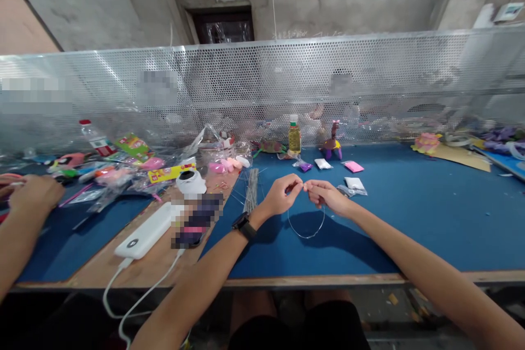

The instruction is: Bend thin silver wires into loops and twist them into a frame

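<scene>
Blue counter (430, 219) spans view. Left hand (283, 195) and right hand (328, 196) over it, fingertips close together – fingers of both narrow, pinching thin wire (307, 237). Wire droops below hands in rounded loop. Wire bundle (251, 188) lies left of left hand. Toward back – bottle (294, 139) upright, pink packet (353, 167), purple packet (304, 165).

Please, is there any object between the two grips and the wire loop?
Nothing visible stands in between: the left grip and the right grip hold the wire loop, which hangs below them. The bundle of grey strands lies off to the left.
</scene>
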### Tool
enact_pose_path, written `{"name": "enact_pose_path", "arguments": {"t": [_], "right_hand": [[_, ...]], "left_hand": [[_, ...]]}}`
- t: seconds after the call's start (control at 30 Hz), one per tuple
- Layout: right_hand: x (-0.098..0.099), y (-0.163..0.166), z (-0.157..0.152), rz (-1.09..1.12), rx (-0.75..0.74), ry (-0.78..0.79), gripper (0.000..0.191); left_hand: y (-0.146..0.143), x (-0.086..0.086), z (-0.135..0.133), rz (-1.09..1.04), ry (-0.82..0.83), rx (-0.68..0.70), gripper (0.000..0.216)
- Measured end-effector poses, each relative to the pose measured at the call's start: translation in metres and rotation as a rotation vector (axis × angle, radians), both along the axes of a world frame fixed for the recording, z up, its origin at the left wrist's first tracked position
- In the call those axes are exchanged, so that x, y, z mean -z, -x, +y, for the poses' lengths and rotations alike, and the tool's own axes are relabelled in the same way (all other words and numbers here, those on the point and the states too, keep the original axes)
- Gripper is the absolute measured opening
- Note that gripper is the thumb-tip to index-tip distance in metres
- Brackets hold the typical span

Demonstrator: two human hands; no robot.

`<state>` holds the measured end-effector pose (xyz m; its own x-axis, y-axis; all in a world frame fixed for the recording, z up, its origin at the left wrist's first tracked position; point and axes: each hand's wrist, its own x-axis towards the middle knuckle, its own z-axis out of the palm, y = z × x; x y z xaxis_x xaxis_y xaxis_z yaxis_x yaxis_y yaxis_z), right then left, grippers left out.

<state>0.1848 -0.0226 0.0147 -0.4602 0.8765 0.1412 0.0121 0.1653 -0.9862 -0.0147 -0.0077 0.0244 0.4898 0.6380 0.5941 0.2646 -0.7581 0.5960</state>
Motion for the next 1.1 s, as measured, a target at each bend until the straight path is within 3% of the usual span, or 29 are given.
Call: {"name": "enact_pose_path", "arguments": {"t": [0.2, 0.33, 0.47, 0.63, 0.8, 1.0, 1.1], "right_hand": [[0.007, -0.008, 0.005, -0.551, 0.324, -0.711, 0.032], [0.007, -0.014, 0.006, -0.677, 0.381, -0.986, 0.035], [0.008, -0.017, 0.006, -0.737, 0.357, -1.112, 0.038], [0.012, -0.015, 0.007, -0.703, 0.309, -1.120, 0.037], [0.011, -0.008, 0.003, -0.578, 0.299, -1.018, 0.033], [0.005, 0.003, -0.005, -0.323, 0.370, -0.682, 0.035], [0.005, 0.006, -0.003, -0.131, 0.304, -0.418, 0.041]], "left_hand": [[0.000, -0.003, 0.000, -0.042, 0.067, -0.019, 0.031], [0.000, -0.003, -0.001, -0.046, 0.102, 0.000, 0.031], [-0.001, -0.001, 0.000, -0.042, 0.093, -0.004, 0.031], [0.001, 0.000, 0.000, -0.046, 0.045, -0.011, 0.031], [0.002, -0.001, -0.001, -0.021, -0.008, -0.001, 0.028], [0.003, 0.003, 0.001, 0.006, -0.088, -0.016, 0.028], [0.002, 0.004, 0.002, 0.013, -0.105, -0.023, 0.027]]}}
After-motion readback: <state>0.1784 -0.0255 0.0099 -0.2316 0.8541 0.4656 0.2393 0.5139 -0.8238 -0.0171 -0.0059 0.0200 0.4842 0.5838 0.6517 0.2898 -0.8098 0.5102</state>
